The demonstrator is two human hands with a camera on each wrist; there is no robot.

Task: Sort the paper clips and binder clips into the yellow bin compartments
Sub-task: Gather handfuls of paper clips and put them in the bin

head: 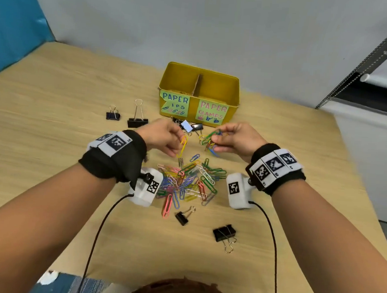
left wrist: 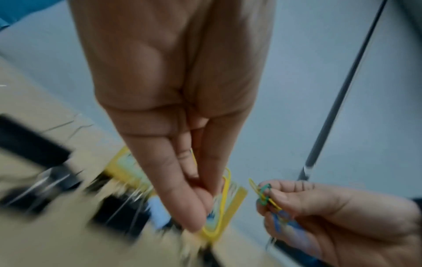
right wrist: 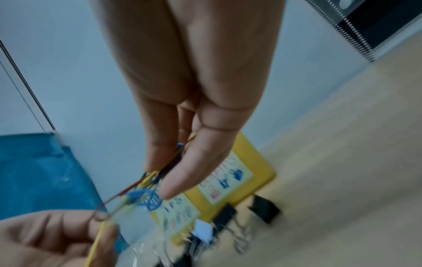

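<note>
Above the paper clip pile (head: 187,182), the left hand (head: 160,136) pinches a yellow paper clip (head: 183,146); the right hand (head: 236,138) grasps a tangled bunch of clips (head: 211,141), their number seemingly obscured by blur.

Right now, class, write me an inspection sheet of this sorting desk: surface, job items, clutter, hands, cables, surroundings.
Surface: wooden table.
Job's things: yellow bin with two labelled compartments; paper clip pile loose; binder clips scattered around it.
Clutter: nothing seen.
Hands: left hand pinches a yellow paper clip; right hand holds a paper clip bunch.
Cables: black cables run from the wrist cameras.
Surroundings: grey wall, blue panel.
</note>
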